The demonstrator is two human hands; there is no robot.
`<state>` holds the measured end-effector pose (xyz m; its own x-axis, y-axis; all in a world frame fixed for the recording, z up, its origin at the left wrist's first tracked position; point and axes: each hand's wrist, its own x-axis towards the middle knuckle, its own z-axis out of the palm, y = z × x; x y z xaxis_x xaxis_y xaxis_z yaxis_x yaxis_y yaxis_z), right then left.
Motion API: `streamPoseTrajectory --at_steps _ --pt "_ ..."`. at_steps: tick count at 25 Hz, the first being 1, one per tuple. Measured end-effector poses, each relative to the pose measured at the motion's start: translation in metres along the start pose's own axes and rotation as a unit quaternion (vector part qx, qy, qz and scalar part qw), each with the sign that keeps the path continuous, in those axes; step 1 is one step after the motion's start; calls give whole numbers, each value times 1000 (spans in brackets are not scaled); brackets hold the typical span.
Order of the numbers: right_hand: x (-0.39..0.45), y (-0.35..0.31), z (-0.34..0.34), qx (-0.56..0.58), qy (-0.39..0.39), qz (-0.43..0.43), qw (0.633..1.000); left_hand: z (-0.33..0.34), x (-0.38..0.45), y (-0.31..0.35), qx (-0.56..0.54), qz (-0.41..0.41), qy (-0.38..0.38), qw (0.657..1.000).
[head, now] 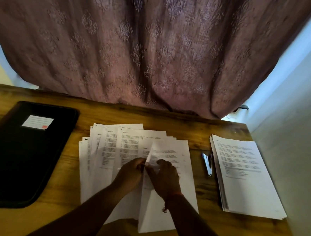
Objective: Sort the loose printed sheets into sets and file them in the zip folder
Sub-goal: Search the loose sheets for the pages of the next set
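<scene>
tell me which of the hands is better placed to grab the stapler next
Right. The blue and silver stapler lies on the wooden table just right of the fanned white sheets, near the right hand; the left hand would have to cross over.

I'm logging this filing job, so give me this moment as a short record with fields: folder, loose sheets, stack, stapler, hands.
folder: black zip folder, closed, flat on the desk's left
loose sheets: fanned sheets at centre, overlapping
stack: neat stack on the right
stapler: stapler lies between fan and stack
left hand: left hand pinches a sheet edge
right hand: right hand grips the same sheets
</scene>
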<state>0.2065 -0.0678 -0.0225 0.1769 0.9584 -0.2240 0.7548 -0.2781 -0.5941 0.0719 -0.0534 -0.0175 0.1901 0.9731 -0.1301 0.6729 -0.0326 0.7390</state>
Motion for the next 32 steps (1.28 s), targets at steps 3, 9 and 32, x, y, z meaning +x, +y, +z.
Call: streamPoseTrajectory --at_steps 3,9,32 --pt "-5 -14 -4 137 -42 19 990 5 -1 -1 0 13 -18 1000" --pt "-14 -12 -22 155 100 31 982 1 -3 -15 -11 -57 -20 998" --pt "2 -27 -4 -16 72 -26 997 -17 -17 -27 -56 -164 144 974"
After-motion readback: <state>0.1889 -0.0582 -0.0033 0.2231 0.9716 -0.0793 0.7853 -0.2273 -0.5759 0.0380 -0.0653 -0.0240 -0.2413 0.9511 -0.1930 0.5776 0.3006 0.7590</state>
